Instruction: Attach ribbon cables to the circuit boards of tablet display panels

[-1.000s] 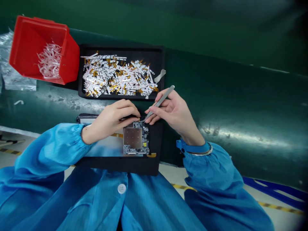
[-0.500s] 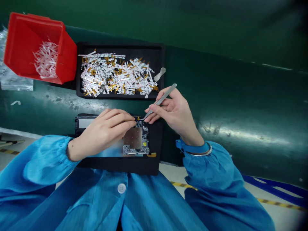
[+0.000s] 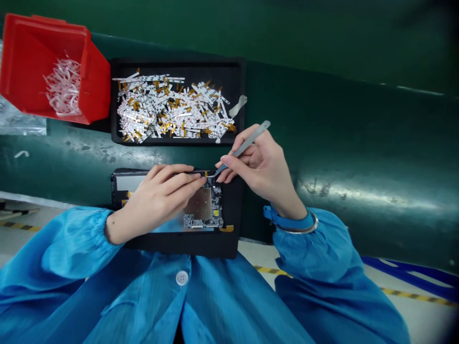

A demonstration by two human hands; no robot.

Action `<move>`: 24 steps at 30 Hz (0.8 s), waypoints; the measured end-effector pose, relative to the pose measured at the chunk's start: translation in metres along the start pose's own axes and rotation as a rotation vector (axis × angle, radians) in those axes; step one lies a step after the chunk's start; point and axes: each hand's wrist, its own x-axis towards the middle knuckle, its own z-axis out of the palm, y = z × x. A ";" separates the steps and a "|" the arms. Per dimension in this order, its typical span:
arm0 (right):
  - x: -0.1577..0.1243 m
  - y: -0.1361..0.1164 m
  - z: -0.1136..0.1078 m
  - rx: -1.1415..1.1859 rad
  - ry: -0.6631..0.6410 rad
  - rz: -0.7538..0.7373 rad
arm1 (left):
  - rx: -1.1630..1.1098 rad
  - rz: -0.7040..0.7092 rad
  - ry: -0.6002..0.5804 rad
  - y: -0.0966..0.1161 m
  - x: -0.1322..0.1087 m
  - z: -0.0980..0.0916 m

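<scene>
An opened tablet-like device [image 3: 129,184] lies on a black pad [image 3: 215,246], its circuit board [image 3: 217,196] and a metal plate [image 3: 201,204] exposed at the right end. My left hand [image 3: 161,196] rests across the device with fingers stretched out, the fingertips at its far edge near a small orange flex tab [image 3: 206,174]. Held between thumb and fingers of my right hand [image 3: 260,165] is a pair of metal tweezers [image 3: 251,139], slanting down to the left. Their tips meet the far edge beside that tab; what lies between them is too small to tell.
Behind the device stands a black tray [image 3: 179,64] heaped with white-and-orange flex strips [image 3: 172,112]. A red bin [image 3: 98,86] with curled white strips [image 3: 66,88] is at its left, near clear plastic bags [image 3: 25,122]. The green tabletop [image 3: 340,143] extends right.
My left hand has shifted slightly right along the device's far edge, uncovering an orange patch at its left. The tweezers have moved slightly right, their tips still at that edge.
</scene>
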 end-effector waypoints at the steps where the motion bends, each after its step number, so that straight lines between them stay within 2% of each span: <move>1: 0.001 0.001 0.000 0.002 -0.008 -0.003 | 0.016 0.004 0.002 0.001 -0.001 0.001; 13: 0.002 0.004 0.001 -0.060 -0.006 -0.015 | 0.305 0.117 -0.096 0.016 -0.001 -0.006; 24: -0.002 0.002 0.002 -0.059 0.035 -0.071 | 0.317 0.085 -0.097 0.023 -0.008 -0.003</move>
